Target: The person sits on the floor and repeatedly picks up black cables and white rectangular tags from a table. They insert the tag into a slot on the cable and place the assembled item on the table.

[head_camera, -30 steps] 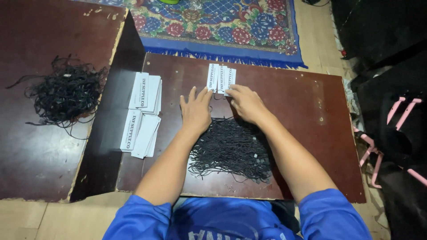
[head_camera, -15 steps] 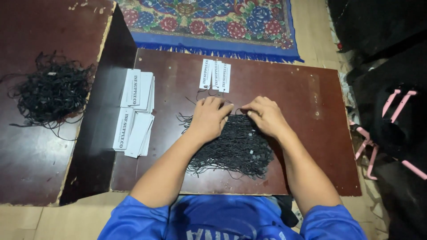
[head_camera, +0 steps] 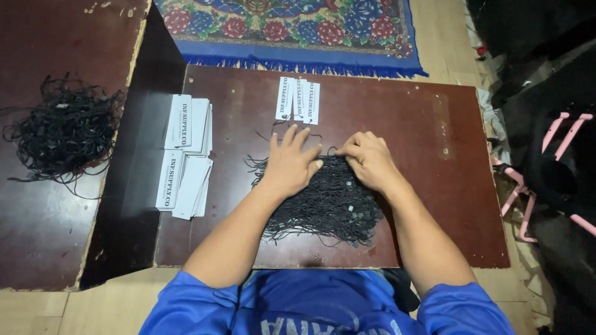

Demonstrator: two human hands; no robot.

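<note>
I note the left hand (head_camera: 290, 166) spread flat and the right hand (head_camera: 367, 160) curled, fingers pinching into the black cord pile (head_camera: 323, 201) at frame centre. Risk: tangled strands drag neighbours toward the desk (head_camera: 434, 205) edge.

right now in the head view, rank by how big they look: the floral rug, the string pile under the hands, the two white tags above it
1. floral rug, though cut off by the frame
2. string pile under the hands
3. two white tags
</note>
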